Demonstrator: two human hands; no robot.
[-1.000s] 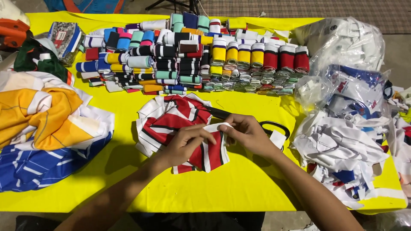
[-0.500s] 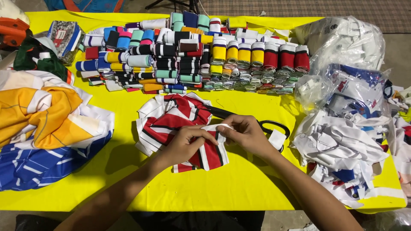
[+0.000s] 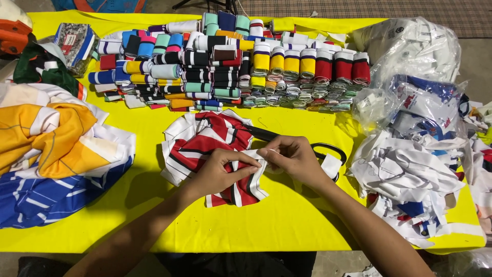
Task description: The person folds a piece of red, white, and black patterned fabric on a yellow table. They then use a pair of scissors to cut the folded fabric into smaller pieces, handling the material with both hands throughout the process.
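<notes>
red, white and black striped cloth (image 3: 205,146) lies crumpled at mid-frame on the yellow tabletop (image 3: 287,220). left hand (image 3: 220,172) and right hand (image 3: 294,159) meet there, fingers (image 3: 261,154) pinched closed on its white edge, black scissors (image 3: 307,146) lying just behind.

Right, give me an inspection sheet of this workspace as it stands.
Surface: yellow table, crowded.
Job's things: red, white and black striped fabric piece, pinched at its white edge by both hands; black-handled scissors beneath the right hand.
Clutter: rows of rolled striped knit bands; orange, white and blue garment heap; white fabric scraps; clear plastic bags.
Grippers: left hand, right hand, both closed on the fabric.
Cables: nothing seen.
Surroundings: checked mat.
</notes>
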